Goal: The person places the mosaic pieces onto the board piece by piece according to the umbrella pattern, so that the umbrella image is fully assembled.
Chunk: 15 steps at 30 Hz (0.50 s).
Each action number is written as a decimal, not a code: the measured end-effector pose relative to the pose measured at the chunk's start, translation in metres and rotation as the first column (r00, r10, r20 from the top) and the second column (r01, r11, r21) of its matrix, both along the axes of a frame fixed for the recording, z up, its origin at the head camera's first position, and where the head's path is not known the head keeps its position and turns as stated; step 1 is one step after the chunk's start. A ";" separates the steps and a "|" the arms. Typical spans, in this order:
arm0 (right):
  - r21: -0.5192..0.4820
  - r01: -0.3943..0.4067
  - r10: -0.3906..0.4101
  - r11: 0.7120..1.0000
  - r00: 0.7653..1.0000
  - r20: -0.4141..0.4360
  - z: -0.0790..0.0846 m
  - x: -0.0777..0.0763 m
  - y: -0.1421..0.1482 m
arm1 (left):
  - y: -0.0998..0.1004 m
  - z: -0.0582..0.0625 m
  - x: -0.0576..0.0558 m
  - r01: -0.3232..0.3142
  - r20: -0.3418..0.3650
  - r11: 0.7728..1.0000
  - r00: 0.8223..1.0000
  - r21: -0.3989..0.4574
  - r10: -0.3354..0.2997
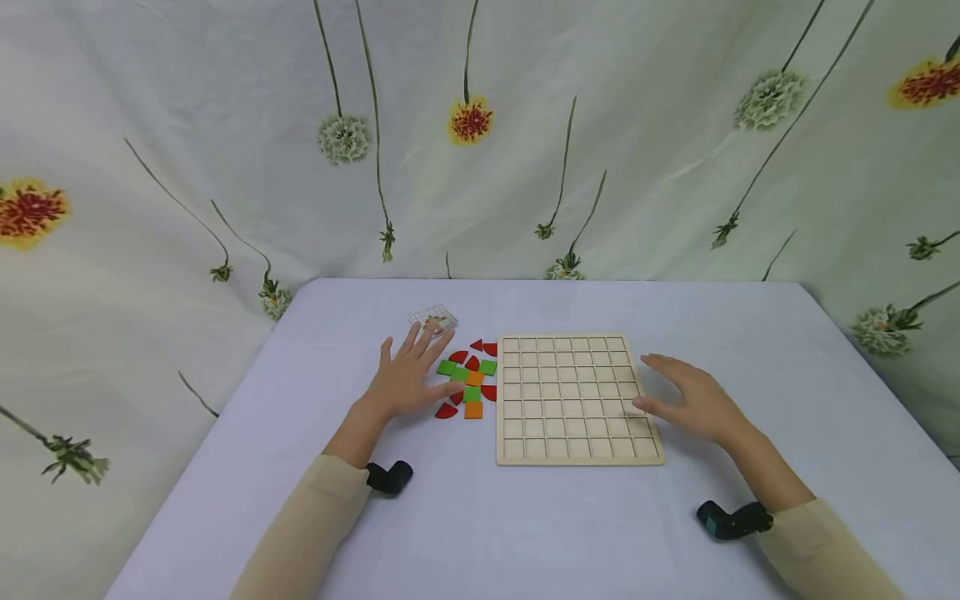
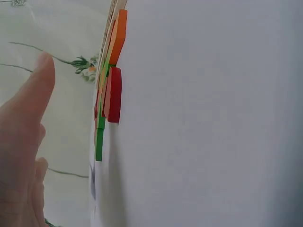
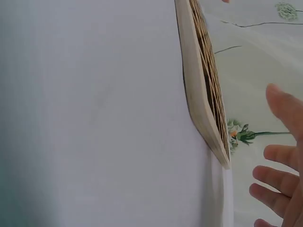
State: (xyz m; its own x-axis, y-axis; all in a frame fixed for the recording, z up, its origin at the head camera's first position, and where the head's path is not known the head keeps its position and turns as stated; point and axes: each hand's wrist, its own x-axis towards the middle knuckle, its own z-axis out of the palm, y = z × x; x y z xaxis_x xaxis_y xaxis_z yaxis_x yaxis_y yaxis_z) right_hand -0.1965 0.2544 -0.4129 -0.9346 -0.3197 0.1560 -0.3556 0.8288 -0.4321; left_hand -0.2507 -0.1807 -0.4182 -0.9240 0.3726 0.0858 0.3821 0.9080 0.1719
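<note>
A square wooden grid board (image 1: 573, 400) lies flat on the table, its many shallow cells bare. Left of it is a loose cluster of small flat pieces: green squares (image 1: 472, 394), orange squares (image 1: 473, 410) and red rounded wedges (image 1: 446, 411). My left hand (image 1: 408, 379), fingers spread, hovers at the left side of these pieces and holds nothing. In the left wrist view its thumb is apart from the red piece (image 2: 113, 94). Over by the board's right edge, my right hand (image 1: 693, 400) is held with fingers extended and nothing in its grasp.
A small printed card (image 1: 433, 319) lies behind the pieces, partly covered by the left fingertips. The pale tabletop (image 1: 450, 533) ends at a flower-patterned cloth (image 1: 525, 192) hanging at the back. Black wrist cameras (image 1: 390, 478) sit on both forearms.
</note>
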 end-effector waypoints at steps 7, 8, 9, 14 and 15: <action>-0.106 0.026 -0.020 0.994 0.998 0.059 -0.015 0.000 0.000 | 0.015 0.002 -0.018 -0.001 0.000 0.999 1.000 0.033 0.001; -0.114 0.026 -0.020 0.993 0.998 0.055 -0.016 0.001 0.000 | 0.017 0.002 -0.021 -0.007 -0.001 0.999 1.000 0.034 0.007; -0.125 0.026 -0.020 0.992 0.999 0.051 -0.018 0.001 0.000 | 0.020 0.003 -0.024 -0.013 0.000 0.999 1.000 0.039 0.013; -0.158 0.029 -0.026 0.987 1.000 0.017 -0.023 0.002 -0.001 | 0.032 0.004 -0.038 -0.056 0.032 0.992 0.998 0.113 0.052; -0.163 0.032 -0.030 0.986 0.999 0.010 -0.025 0.002 -0.001 | 0.034 0.004 -0.040 -0.060 0.043 0.988 0.998 0.140 0.055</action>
